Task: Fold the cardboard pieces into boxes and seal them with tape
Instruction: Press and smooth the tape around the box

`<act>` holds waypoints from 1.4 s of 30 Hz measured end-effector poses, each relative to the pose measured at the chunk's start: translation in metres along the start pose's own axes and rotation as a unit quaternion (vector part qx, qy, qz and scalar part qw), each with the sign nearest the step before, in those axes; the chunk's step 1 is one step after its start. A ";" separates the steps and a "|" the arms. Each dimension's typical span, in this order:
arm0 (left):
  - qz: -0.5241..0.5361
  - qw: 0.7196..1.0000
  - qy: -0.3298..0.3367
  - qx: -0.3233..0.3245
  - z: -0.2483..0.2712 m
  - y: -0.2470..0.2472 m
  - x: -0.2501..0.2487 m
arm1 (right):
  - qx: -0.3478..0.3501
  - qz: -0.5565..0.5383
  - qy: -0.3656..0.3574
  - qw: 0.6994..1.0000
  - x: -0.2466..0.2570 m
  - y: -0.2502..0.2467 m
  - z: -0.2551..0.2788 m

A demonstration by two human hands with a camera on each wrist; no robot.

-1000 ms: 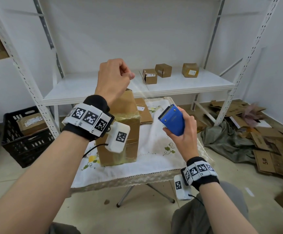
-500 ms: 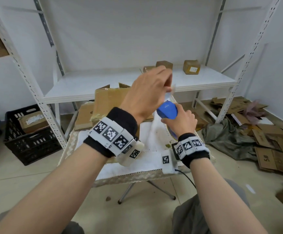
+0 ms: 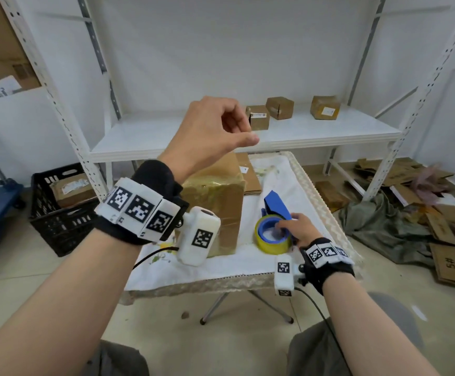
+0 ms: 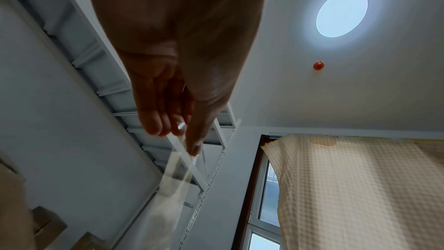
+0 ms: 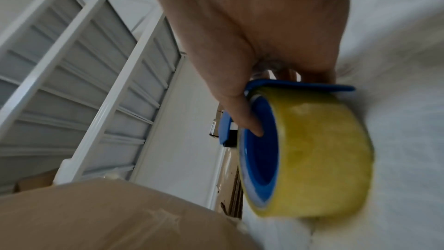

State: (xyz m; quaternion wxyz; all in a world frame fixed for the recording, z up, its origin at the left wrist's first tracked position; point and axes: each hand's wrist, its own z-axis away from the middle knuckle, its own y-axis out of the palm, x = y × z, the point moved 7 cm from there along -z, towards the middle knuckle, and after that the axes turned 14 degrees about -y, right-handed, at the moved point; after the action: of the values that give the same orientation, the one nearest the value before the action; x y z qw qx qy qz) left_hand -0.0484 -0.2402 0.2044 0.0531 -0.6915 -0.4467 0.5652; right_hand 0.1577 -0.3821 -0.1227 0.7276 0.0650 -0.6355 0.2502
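A brown cardboard box (image 3: pixel 215 202), closed and wrapped in shiny tape, stands on the small cloth-covered table (image 3: pixel 220 270). My left hand (image 3: pixel 244 134) is raised above the box. In the left wrist view its thumb and fingers pinch a loose strip of clear tape (image 4: pixel 173 178) that hangs down. My right hand (image 3: pixel 288 226) holds the blue tape dispenser (image 3: pixel 275 204) with its yellow roll (image 3: pixel 272 244) down on the table, right of the box. In the right wrist view the thumb sits inside the roll's blue core (image 5: pixel 259 149) and the fingers curl over the blue frame.
Flat cardboard (image 3: pixel 249 175) lies on the table behind the box. Three small boxes (image 3: pixel 279 107) sit on the white shelf (image 3: pixel 166 134). A black crate (image 3: pixel 58 213) stands at the left. Scattered cardboard (image 3: pixel 451 240) and a grey cloth (image 3: pixel 378 226) cover the floor at the right.
My right hand has lowered the dispenser from mid-air onto the table. My left hand met the dispenser half a second ago and has since risen to the left, holding a tape strip.
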 end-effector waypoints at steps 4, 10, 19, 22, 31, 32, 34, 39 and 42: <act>-0.002 1.000 -0.005 -0.005 0.000 -0.008 0.003 | -0.034 0.063 -0.029 0.997 0.026 -0.001 0.011; 0.016 1.000 -0.008 -0.015 -0.002 -0.016 0.007 | -0.098 -0.046 -0.170 0.979 0.112 -0.010 0.038; 0.066 0.997 -0.022 -0.027 -0.005 -0.021 0.022 | 0.166 -0.392 -0.268 0.864 0.184 0.026 0.095; 0.090 0.995 -0.030 -0.028 -0.002 -0.028 0.032 | 0.153 -0.385 -0.287 0.864 0.185 0.023 0.097; 0.136 0.986 -0.071 -0.069 0.042 -0.048 0.094 | 0.136 -0.257 -0.398 0.870 0.209 0.033 0.120; 0.139 0.985 -0.076 -0.074 0.048 -0.049 0.101 | 0.130 -0.243 -0.407 0.871 0.210 0.034 0.121; 0.147 0.982 -0.084 -0.083 0.058 -0.048 0.114 | 0.115 -0.224 -0.421 0.872 0.209 0.037 0.122; 0.155 0.977 -0.081 -0.119 0.077 -0.047 0.132 | 0.111 -0.186 -0.437 0.873 0.202 0.042 0.128; 0.147 0.978 -0.069 -0.130 0.085 -0.042 0.138 | 0.114 -0.176 -0.442 0.872 0.198 0.044 0.132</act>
State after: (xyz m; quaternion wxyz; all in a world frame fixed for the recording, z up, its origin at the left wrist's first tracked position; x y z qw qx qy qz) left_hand -0.1476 -0.1585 0.0975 -0.1520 -0.7104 -0.4121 0.5499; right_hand 0.0339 -0.3428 0.0811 0.3907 0.3619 -0.8357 0.1338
